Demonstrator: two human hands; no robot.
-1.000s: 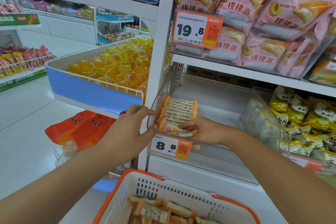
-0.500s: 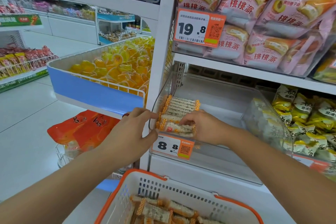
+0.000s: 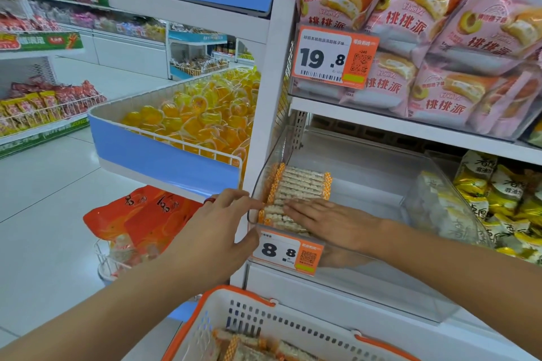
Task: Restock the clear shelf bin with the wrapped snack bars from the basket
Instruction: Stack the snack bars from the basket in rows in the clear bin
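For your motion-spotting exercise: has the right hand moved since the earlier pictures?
Yes. The right hand has opened flat and slid left over the snack bars, nearer the bin's left wall.

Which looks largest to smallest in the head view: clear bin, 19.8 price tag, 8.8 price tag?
1. clear bin
2. 19.8 price tag
3. 8.8 price tag
The tags look only modestly different, and their nearness to the camera differs, so their true sizes stay unsure.

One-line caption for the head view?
Right hand presses snack bars flat in the clear bin; left hand steadies its corner.
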